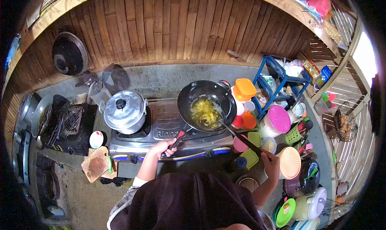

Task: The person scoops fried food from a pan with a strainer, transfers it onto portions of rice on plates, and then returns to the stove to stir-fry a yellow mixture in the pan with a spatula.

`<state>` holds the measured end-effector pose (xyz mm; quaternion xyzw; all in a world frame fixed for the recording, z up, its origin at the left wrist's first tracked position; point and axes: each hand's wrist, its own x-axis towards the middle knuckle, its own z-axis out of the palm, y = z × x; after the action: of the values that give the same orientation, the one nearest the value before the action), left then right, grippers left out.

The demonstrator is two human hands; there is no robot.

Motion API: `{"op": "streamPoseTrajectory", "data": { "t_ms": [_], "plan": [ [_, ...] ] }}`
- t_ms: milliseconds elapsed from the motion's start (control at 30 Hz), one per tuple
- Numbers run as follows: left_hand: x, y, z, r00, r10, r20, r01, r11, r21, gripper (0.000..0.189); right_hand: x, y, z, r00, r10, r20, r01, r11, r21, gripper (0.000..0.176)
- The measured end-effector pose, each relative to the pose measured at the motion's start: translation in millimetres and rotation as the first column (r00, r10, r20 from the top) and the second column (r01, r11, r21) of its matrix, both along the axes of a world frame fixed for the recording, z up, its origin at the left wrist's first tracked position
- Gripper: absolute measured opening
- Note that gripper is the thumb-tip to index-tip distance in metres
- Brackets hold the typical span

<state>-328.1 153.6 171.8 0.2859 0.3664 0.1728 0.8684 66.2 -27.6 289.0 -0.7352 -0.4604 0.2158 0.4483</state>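
A black wok [187, 95] sits on the right burner of the stove, with yellowish food in bubbling oil [206, 111] at its bottom. My left hand [164, 147] is closed round the wok's red and black handle [177, 139]. In my right hand [271, 164] is the dark handle of a long spatula [244, 140]. Its shaft slants over the wok's right rim, and its far end dips in beside the food, where its shape is hard to make out. To the left, a lidded silver pot [125, 111] stands on the other burner.
A grill rack [66, 123] and a cutting board with a green-handled knife [96, 164] lie at the left. Plastic containers [275, 119] crowd the counter at the right, close to my right hand. Behind them stands a blue rack [281, 83].
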Motion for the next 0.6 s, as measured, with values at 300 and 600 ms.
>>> {"op": "streamPoseTrajectory", "data": {
  "t_ms": [300,600],
  "plan": [
    [3,-3,1,1.0,0.01,0.006,-0.01,1.0,0.003,0.031,3,-16,20,0.986,-0.012,0.163,0.015,1.0,-0.015,0.024],
    [5,-5,1,0.999,0.026,0.026,-0.025,0.999,-0.026,0.029,-25,11,-5,0.986,0.059,0.155,-0.061,0.998,0.008,0.023]
  ]
}}
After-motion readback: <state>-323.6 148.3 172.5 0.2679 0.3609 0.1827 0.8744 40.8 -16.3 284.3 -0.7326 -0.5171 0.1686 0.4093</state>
